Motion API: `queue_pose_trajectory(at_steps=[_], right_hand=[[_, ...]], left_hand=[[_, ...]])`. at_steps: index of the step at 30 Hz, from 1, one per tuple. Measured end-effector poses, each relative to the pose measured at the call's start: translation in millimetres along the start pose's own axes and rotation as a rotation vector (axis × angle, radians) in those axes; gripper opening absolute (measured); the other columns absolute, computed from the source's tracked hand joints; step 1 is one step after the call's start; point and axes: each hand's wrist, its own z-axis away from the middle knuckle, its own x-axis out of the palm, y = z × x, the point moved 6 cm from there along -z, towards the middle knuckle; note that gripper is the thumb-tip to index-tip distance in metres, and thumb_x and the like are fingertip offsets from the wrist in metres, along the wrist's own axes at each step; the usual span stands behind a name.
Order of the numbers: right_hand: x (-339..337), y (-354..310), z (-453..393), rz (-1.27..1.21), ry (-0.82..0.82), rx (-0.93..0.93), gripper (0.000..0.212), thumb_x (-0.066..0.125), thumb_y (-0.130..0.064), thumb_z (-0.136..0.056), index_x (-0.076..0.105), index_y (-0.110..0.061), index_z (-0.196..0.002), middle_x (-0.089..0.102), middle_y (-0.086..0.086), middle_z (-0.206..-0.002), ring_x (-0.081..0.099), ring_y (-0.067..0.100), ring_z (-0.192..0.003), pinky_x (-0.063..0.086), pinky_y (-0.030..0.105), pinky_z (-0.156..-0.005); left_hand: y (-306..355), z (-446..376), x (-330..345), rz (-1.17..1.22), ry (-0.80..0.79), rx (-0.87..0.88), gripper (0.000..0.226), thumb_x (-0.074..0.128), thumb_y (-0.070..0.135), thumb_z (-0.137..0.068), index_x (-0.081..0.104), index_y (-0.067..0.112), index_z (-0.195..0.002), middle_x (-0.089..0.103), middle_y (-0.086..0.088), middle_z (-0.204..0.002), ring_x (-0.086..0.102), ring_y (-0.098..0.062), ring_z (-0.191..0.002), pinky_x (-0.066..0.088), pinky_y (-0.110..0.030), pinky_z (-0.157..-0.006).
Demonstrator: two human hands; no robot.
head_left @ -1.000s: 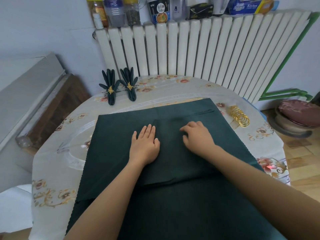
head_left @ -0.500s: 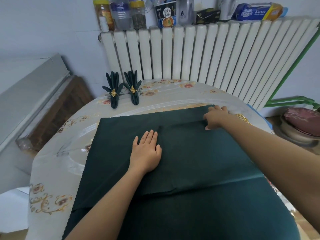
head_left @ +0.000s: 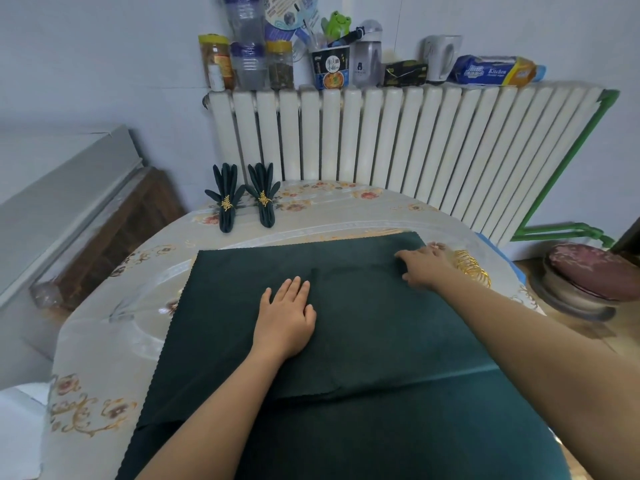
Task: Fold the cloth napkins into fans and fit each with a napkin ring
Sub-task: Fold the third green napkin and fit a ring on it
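Two hands worked the dark green napkin (head_left: 363,323) spread on the table (head_left: 104,341): the left hand (head_left: 285,320) pressed flat at its middle, fingers straight, while the right hand (head_left: 424,268) reached its far right corner, fingers blurred, grip unclear, just beside gold napkin rings (head_left: 472,268). Two finished fan napkins (head_left: 242,199) stood behind.

1 head-worn wide-angle view looks forward and down, close over the table (head_left: 104,341), facing the radiator (head_left: 398,150) on the far wall; both forearms enter from the bottom edge.
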Motion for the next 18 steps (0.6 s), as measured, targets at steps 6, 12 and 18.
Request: queue_pose_trajectory(at_steps=[6, 12, 18], right_hand=[[-1, 9, -12, -0.001, -0.115, 0.058, 0.045, 0.054, -0.040, -0.090, 0.043, -0.026, -0.131, 0.040, 0.009, -0.138, 0.028, 0.032, -0.131, 0.020, 0.050, -0.111], [-13, 8, 2, -0.124, 0.073, 0.060, 0.017, 0.058, -0.032, -0.086, 0.053, -0.028, -0.102, 0.060, 0.000, -0.112, 0.052, 0.023, -0.105, 0.035, 0.043, -0.100], [-28, -30, 83, -0.480, 0.339, 0.003, 0.015, 0.061, -0.020, -0.084, 0.066, -0.020, -0.098, 0.066, -0.003, -0.100, 0.059, 0.019, -0.096, 0.047, 0.029, -0.078]], left_hand=[[-2, -1, 1, -0.001, 0.004, -0.004, 0.054, 0.020, 0.036, -0.100, 0.011, 0.025, -0.152, 0.004, 0.007, -0.159, -0.001, -0.007, -0.146, -0.002, -0.038, -0.119], [-2, -1, 2, 0.008, 0.012, 0.004, 0.054, 0.021, 0.035, -0.100, 0.012, 0.024, -0.152, 0.005, 0.007, -0.159, 0.000, -0.007, -0.146, -0.001, -0.039, -0.119], [7, 1, -3, 0.002, 0.083, 0.108, 0.051, 0.023, 0.029, -0.099, 0.026, 0.019, -0.149, 0.018, 0.007, -0.157, 0.008, -0.004, -0.145, -0.005, -0.033, -0.118]])
